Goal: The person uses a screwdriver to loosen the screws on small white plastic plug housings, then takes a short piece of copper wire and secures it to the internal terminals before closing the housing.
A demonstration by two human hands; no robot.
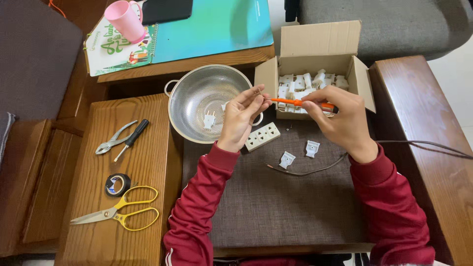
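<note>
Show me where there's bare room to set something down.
Free: grey cushion between the sleeves, below the cable; wooden board above the pliers. Crowded: the box, colander, and around the socket under both hands.

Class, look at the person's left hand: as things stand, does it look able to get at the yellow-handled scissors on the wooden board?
Probably yes, once freed. The scissors lie uncovered on the wooden board on the left hand's side, with nothing between. But that hand is pinching a small part against the orange screwdriver.

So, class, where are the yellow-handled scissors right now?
The yellow-handled scissors lie on the wooden board at lower left, just below the roll of black tape.
</note>
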